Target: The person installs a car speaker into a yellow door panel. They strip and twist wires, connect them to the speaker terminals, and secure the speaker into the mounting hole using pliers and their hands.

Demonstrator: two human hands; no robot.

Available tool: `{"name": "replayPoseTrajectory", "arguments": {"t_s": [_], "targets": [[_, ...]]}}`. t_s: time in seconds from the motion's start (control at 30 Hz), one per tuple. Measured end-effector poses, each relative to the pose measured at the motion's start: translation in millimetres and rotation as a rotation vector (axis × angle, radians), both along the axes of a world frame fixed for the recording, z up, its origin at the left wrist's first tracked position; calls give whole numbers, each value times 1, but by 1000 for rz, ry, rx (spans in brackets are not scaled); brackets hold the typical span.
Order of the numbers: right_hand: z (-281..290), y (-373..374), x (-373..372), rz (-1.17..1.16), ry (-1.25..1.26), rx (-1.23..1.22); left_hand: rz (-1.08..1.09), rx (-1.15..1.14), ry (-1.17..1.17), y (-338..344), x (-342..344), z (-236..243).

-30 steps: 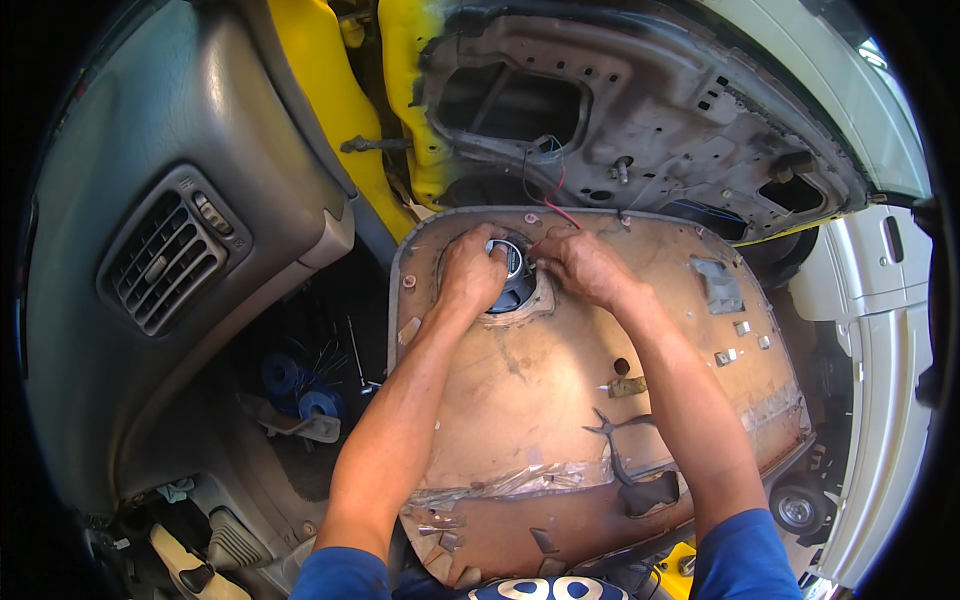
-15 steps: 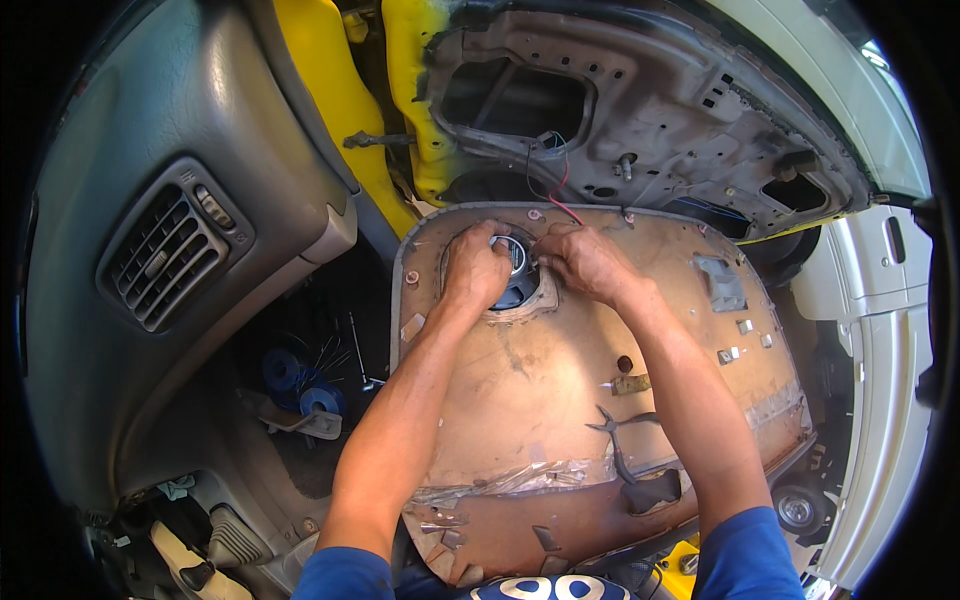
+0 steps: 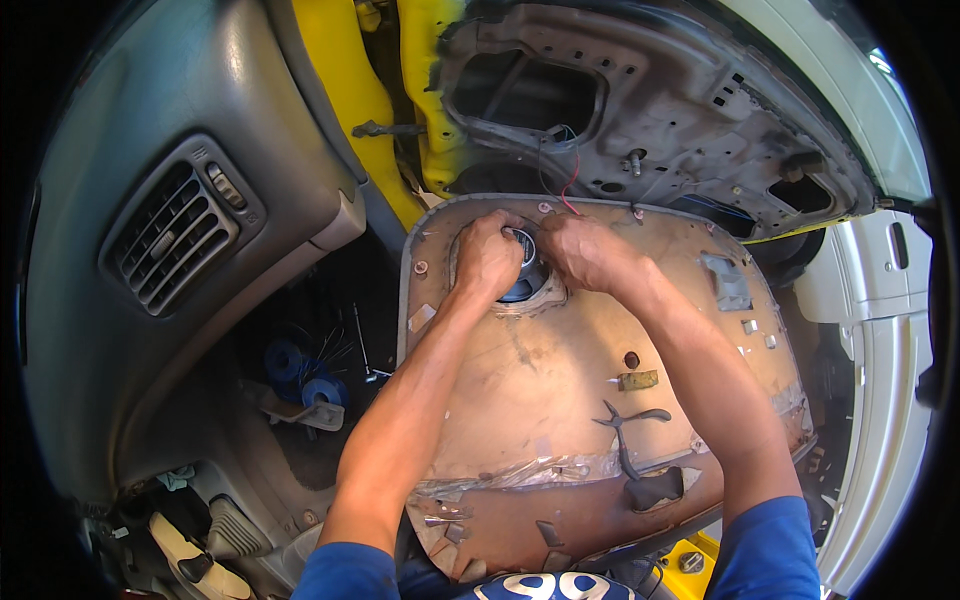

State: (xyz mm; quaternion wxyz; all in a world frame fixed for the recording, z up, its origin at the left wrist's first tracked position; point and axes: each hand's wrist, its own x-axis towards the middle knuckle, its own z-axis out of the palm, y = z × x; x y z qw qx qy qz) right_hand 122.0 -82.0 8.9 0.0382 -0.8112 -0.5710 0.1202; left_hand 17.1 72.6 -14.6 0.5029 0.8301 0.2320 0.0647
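Note:
A brown door trim panel (image 3: 490, 390) lies in front of me with its backing facing up. Set in its round opening is a black speaker (image 3: 519, 289) with a round magnet at its back. My left hand (image 3: 490, 257) is closed round the left side of the speaker, its fingertips curled against the magnet. Along the speaker's right edge, my right hand (image 3: 590, 252) has its fingers bent together in a pinch. What lies between those fingertips is hidden. A red wire (image 3: 571, 190) runs from the bare metal door down to just behind this hand.
Pliers (image 3: 620, 430) and a small yellowish tool (image 3: 637, 381) lie on the panel. Beyond stands the open door frame (image 3: 640, 90). The dashboard (image 3: 250, 120) is at left, with blue spools (image 3: 322, 392) and a long metal tool (image 3: 360, 338) on the dark floor below.
The view has shifted slightly. My right hand has turned so its fingertips are more hidden behind the knuckles, and my right forearm uncovers more of the pliers. My left hand keeps its hold.

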Motion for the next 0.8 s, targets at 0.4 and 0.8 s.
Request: {"name": "replayPoseTrajectory", "arguments": {"t_s": [0.4, 0.8], "targets": [[6, -18, -4, -140, 130, 158, 38, 0, -58, 1, 2, -5], [6, -10, -7, -29, -5, 137, 16, 33, 3, -2, 1, 4]]}}
